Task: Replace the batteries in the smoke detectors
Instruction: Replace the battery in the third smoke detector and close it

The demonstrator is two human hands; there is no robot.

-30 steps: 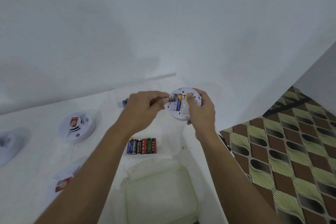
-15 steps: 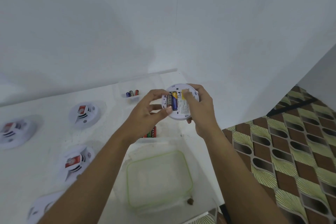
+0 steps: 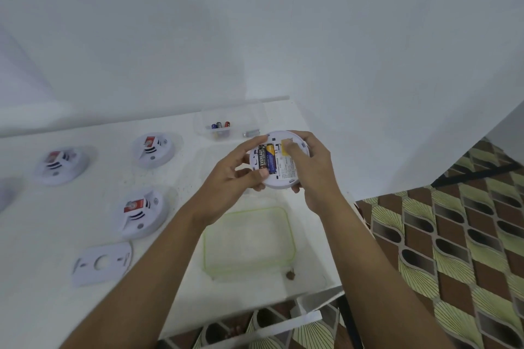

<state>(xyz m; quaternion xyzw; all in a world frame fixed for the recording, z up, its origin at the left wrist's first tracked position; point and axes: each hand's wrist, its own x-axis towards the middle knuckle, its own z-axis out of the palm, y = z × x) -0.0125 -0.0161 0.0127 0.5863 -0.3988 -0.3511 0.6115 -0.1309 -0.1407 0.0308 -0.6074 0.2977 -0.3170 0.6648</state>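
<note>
Both hands clamp the upturned smoke detector (image 3: 280,183). The left hand (image 3: 235,171) curls round its left rim with the thumb against the near end of the black battery (image 3: 262,158), and the right hand (image 3: 314,170) grips the right rim, thumb on the label. The detector is held above the bench (image 3: 42,235), toward its far right corner. A blue-and-gold battery (image 3: 271,160) lies touching the black one in the bay. Seating looks to be the step in hand: press each cell flat, check its ends against the contacts, and brace with the right hand. The backplate (image 3: 102,262), near the front edge, likely goes on next.
</note>
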